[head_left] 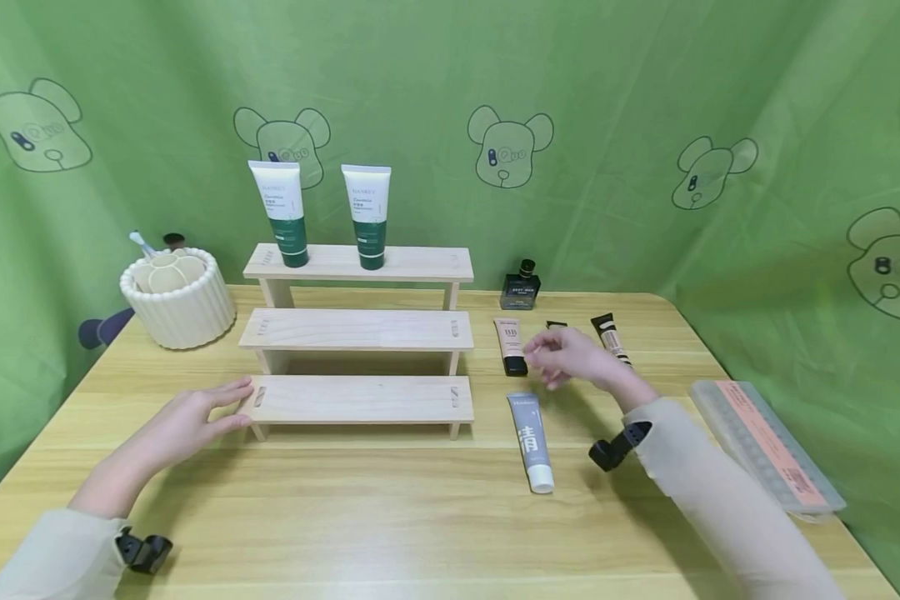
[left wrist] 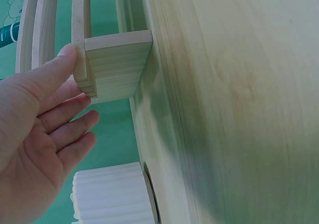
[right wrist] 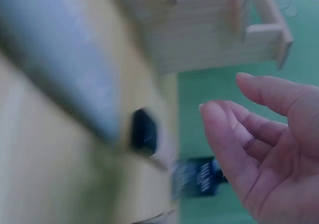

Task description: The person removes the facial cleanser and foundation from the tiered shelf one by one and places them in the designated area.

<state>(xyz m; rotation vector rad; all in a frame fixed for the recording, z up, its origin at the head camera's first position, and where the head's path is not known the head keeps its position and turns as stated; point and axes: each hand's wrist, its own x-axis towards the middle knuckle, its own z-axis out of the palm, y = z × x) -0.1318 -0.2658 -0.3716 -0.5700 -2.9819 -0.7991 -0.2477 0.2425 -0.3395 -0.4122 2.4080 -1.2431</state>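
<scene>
A pale wooden three-step display rack (head_left: 356, 398) stands on the table. My left hand (head_left: 187, 423) holds the left end of its lowest step, thumb toward the front edge and index finger toward the back; the other fingers (left wrist: 79, 152) are loosely bent. My right hand (head_left: 570, 357) hovers over the table right of the rack, holding nothing, its fingers loosely bent with thumb and index apart. Beside its fingertips lies a pink BB cream tube (head_left: 509, 340) with a black cap. Nearer me lies a grey-blue tube (head_left: 529, 437) with a white cap.
Two white-and-green tubes (head_left: 279, 200) stand upright on the top step. Behind the right hand are a dark perfume bottle (head_left: 520, 292) and a black-ended tube (head_left: 611, 340). A white ribbed holder (head_left: 183, 308) stands at left, a flat translucent case (head_left: 768, 446) at right.
</scene>
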